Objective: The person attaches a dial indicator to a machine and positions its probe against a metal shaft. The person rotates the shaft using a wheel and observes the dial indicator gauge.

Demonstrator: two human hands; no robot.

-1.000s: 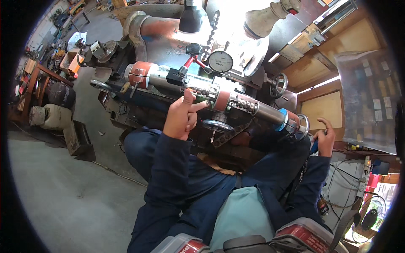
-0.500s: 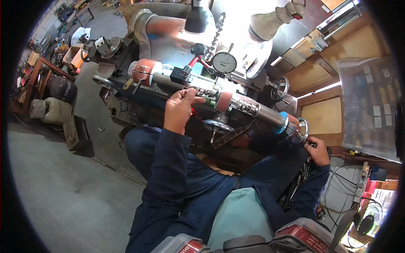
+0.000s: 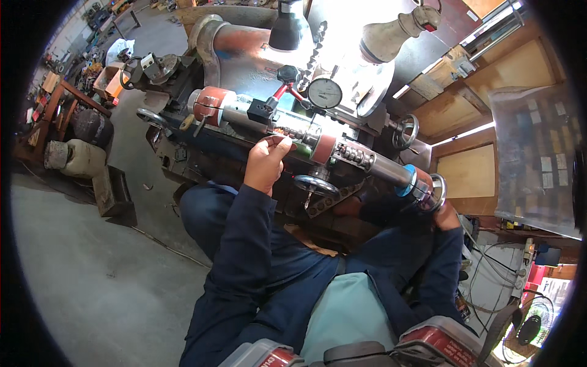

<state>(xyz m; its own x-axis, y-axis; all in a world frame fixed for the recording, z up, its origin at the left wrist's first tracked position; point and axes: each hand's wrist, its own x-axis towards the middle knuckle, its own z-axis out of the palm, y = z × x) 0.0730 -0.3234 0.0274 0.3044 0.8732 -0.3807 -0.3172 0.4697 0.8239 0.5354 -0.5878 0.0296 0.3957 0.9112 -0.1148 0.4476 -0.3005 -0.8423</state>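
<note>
A long metal shaft with lobes (image 3: 295, 133) lies slantwise across the machine in front of me, between reddish clamping collars (image 3: 214, 104). My left hand (image 3: 266, 163) is just on the near side of the lobed stretch, thumb and fingers pinched together. Whatever is between them is too small or hidden to make out. Above the shaft stands a round dial gauge (image 3: 324, 93) on a jointed red arm with a black knob (image 3: 287, 74). At the shaft's right end my right hand (image 3: 447, 216) is against the lower rim of a chrome handwheel (image 3: 439, 191), its fingers mostly hidden.
A second chrome handwheel (image 3: 315, 184) sits low at the middle front, and another (image 3: 405, 131) stands behind at the right. A black lamp (image 3: 290, 27) hangs over the machine. Wooden cabinet panels (image 3: 468, 165) border the right; a gas cylinder (image 3: 79, 158) stands at the left.
My right hand has moved up and left, from beside the handwheel to its lower rim. My left hand has shifted slightly right and down, still pinched.
</note>
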